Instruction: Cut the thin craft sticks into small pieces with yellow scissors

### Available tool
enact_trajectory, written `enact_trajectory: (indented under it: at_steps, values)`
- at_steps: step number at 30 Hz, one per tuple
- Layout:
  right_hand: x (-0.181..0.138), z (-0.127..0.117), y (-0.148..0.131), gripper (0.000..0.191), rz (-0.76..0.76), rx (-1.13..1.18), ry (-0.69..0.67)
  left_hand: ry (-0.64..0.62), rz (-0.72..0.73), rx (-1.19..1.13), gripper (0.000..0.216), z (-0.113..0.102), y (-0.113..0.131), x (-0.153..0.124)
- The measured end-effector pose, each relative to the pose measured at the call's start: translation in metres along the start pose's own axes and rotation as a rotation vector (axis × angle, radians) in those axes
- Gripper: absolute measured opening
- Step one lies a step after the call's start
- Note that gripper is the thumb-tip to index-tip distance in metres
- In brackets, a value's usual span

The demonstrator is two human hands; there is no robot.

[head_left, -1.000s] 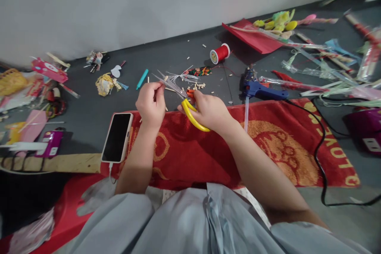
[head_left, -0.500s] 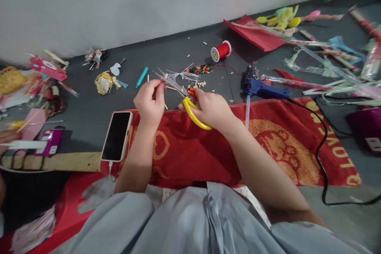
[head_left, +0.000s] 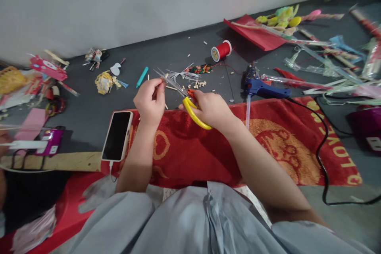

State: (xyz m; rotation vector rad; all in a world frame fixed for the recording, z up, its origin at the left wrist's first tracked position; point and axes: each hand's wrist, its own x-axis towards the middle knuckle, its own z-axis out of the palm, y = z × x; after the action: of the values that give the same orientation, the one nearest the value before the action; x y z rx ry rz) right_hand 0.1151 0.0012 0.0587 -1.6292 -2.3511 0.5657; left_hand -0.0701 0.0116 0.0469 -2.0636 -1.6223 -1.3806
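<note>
My right hand (head_left: 210, 108) is closed around yellow-handled scissors (head_left: 194, 113), whose blades point up and left toward my other hand. My left hand (head_left: 150, 101) pinches a thin pale stick (head_left: 148, 80) at the blade tips. Both hands hover over the far edge of a red towel (head_left: 282, 143) with gold patterns. Several small cut stick bits (head_left: 198, 85) lie on the dark floor just beyond the scissors, beside a bundle of thin white strands (head_left: 183, 75).
A phone (head_left: 117, 136) on a cable lies on the towel's left end. A blue glue gun (head_left: 262, 87) with a black cord (head_left: 323, 154), a red thread spool (head_left: 220, 51) and wrapped craft pieces (head_left: 321, 59) lie to the right. Paper clutter (head_left: 35, 87) fills the left.
Both hands have hardly moved; the view shifted slightly. At the left edge, a pink sheet and sticks have shifted a little.
</note>
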Motion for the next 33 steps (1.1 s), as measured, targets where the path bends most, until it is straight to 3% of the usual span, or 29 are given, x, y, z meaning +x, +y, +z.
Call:
enact_trajectory:
  at_steps: [10, 14, 17, 19, 22, 25, 29, 33]
  values:
    - [0.000, 0.001, -0.003, 0.059, 0.055, -0.020, 0.030, -0.018, -0.017, -0.046, 0.023, 0.000, -0.001, -0.002]
    - [0.004, 0.003, -0.001, 0.059, 0.100, 0.089, 0.045, 0.043, 0.115, -0.065, 0.022, -0.001, 0.003, -0.006]
    - [0.009, 0.007, 0.003, 0.056, 0.130, 0.241, 0.042, 0.011, 0.222, -0.140, 0.021, 0.006, 0.011, -0.013]
    - [0.012, 0.012, 0.005, 0.054, 0.136, 0.376, 0.051, -0.099, 0.131, -0.266, 0.029, 0.015, 0.018, -0.020]
    - [0.013, 0.022, 0.004, 0.053, 0.126, 0.545, 0.099, -0.336, -0.076, -0.548, 0.079, 0.029, 0.028, -0.032]
    - [0.014, 0.030, 0.001, 0.052, 0.091, 0.577, 0.075, -0.543, -0.218, -0.661, 0.108, 0.036, 0.037, -0.041]
    - [0.015, 0.032, -0.001, 0.048, 0.079, 0.567, 0.080, -0.654, -0.383, -0.736, 0.115, 0.036, 0.045, -0.041]
    - [0.018, 0.033, -0.001, 0.044, 0.119, 0.622, 0.076, -0.639, -0.509, -0.766, 0.108, 0.038, 0.046, -0.041]
